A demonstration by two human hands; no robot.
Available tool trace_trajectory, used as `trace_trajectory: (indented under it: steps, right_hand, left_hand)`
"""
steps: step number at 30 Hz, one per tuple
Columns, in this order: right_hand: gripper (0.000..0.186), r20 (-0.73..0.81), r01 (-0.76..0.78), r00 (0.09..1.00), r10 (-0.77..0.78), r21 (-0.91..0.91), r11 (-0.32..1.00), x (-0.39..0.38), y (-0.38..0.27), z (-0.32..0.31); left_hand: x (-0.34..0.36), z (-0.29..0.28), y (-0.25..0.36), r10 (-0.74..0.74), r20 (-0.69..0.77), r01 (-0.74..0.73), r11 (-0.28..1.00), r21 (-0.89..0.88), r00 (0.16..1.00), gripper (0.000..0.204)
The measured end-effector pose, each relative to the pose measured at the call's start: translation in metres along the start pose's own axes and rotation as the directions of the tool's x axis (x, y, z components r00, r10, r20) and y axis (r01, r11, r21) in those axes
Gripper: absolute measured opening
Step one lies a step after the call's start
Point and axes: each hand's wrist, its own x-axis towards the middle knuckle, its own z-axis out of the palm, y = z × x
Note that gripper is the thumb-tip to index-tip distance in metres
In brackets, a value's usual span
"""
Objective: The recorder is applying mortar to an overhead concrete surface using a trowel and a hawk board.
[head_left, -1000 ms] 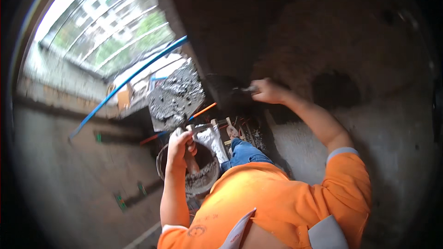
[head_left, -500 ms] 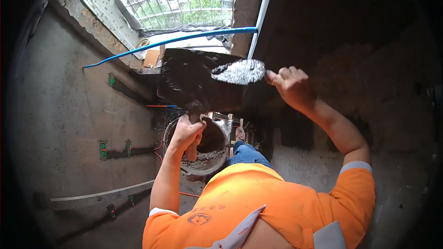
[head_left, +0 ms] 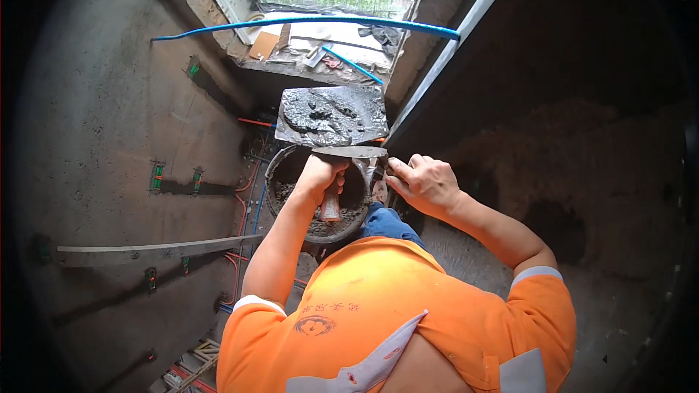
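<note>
My left hand [head_left: 320, 177] is closed around the wooden handle [head_left: 330, 208] of a plasterer's hawk [head_left: 376, 100]. Wet grey mortar [head_left: 309, 113] lies spread in lumps over the hawk's square plate. In my right hand [head_left: 429, 185] is a trowel [head_left: 353, 151], its narrow blade pointing left and seen nearly edge-on. The blade lies along the hawk's near edge, just above my left hand; whether it touches the plate I cannot tell. Below the hawk stands a round bucket [head_left: 270, 195] with mortar inside, partly hidden by my left hand and the handle.
A blue pipe [head_left: 313, 20] crosses in front of the window, meeting a long pale straight bar [head_left: 480, 11] at the right. Tools and scraps lie on the window sill [head_left: 291, 65]. A grey wall [head_left: 131, 116] with green boxes stands left; a curved strip [head_left: 160, 249] juts from it.
The hawk has come down and its mortar-covered face now shows in the light. My right hand has brought the trowel down and left, from over the plate to its near edge.
</note>
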Motion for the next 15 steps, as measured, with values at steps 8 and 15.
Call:
trace_trajectory:
  steps: [8, 15]
  right_hand:
    - [0.026, -0.142, -0.018, 0.99, 0.018, 0.005, 1.0, 0.032, 0.039, 0.012]
    - [0.025, -0.269, 0.237, 0.913, -0.308, -0.264, 0.935, 0.034, 0.079, -0.051]
  left_hand:
    - [-0.018, -0.002, -0.007, 0.059, -0.032, -0.051, 0.976, 0.213, 0.998, 0.02]
    - [-0.045, -0.016, 0.025, 0.092, 0.263, -0.196, 0.893, 0.405, 0.96, 0.018]
